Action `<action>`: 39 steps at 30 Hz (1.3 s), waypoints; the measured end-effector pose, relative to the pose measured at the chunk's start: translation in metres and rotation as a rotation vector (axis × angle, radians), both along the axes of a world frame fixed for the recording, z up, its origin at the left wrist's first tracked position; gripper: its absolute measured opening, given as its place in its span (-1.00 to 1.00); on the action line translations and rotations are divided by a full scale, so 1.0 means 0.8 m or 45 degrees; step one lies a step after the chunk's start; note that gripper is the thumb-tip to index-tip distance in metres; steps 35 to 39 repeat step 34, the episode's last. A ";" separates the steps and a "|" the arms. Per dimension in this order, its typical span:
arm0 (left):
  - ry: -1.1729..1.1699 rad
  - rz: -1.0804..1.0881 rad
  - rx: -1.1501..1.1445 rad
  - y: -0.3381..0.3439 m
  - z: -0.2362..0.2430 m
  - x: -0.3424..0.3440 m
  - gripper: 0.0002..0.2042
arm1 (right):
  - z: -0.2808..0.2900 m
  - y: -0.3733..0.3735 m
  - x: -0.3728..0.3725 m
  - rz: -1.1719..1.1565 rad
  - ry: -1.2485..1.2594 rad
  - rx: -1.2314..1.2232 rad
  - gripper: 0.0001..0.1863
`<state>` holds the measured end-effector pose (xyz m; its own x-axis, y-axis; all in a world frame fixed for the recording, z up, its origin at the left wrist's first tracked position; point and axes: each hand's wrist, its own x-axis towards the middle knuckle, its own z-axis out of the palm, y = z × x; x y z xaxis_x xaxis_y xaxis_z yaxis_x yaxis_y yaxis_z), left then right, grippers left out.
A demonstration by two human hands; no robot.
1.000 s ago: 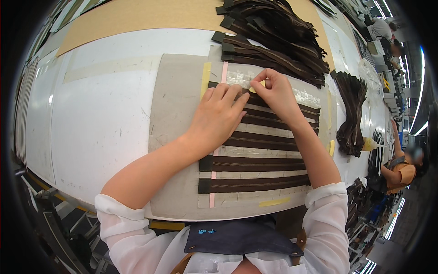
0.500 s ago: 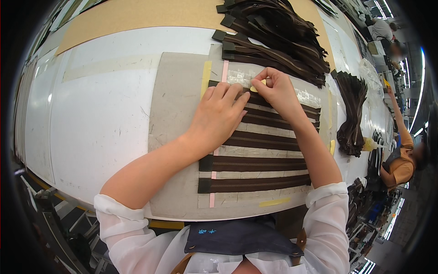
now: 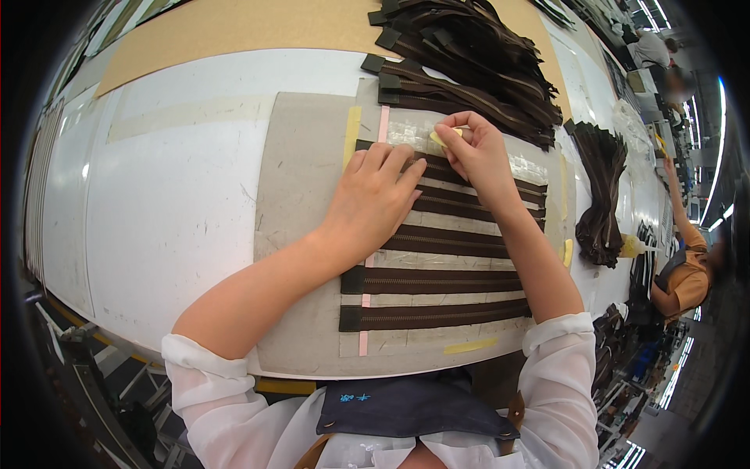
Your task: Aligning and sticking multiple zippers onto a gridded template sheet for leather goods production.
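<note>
Several dark brown zippers (image 3: 449, 241) with metal teeth lie in parallel rows across a grey board (image 3: 293, 156). My left hand (image 3: 367, 187) rests on the left part of the upper rows, fingers spread and pressing down, holding nothing. It hides the left ends of some of these zippers. Just to its right, my right hand (image 3: 476, 152) pinches a small flat pale-yellow piece (image 3: 439, 139), like tailor's chalk, between thumb and forefinger. That piece sits at the upper edge of the topmost zipper; whether it touches the tape I cannot tell.
Beyond the board is a heap of loose zippers (image 3: 469, 47). A zipper bundle (image 3: 601, 195) lies to the right, near a yellowish bottle (image 3: 631, 246). Pink tape (image 3: 362, 342) and yellow tape (image 3: 470, 345) mark the board. A co-worker in orange (image 3: 689, 281) reaches in at far right.
My right hand has lifted slightly up and back, and the yellow piece in it has tilted and shows more of its face. My left hand stays in place.
</note>
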<state>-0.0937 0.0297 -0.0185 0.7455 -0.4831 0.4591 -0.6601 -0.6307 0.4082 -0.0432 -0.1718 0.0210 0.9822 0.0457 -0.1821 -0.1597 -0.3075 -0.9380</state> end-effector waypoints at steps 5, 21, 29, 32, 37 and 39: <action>0.000 0.007 -0.009 0.001 -0.002 -0.002 -0.63 | 0.005 0.000 -0.020 0.060 -0.091 -0.041 -0.84; 0.026 -0.011 -0.149 0.007 -0.005 0.001 -0.64 | -0.008 0.006 -0.058 0.141 -0.091 -0.173 -0.91; 0.063 -0.002 -0.184 0.008 -0.004 0.001 -0.64 | -0.008 0.005 -0.056 0.163 -0.078 -0.187 -0.90; 0.063 0.003 -0.183 0.007 -0.005 0.001 -0.64 | -0.011 0.005 -0.056 0.159 -0.090 -0.160 -0.90; 0.077 -0.005 -0.173 0.008 -0.005 0.001 -0.65 | -0.014 0.003 -0.055 0.168 -0.088 -0.165 -0.89; 0.077 -0.005 -0.173 0.008 -0.005 0.001 -0.65 | -0.014 0.003 -0.055 0.168 -0.088 -0.165 -0.89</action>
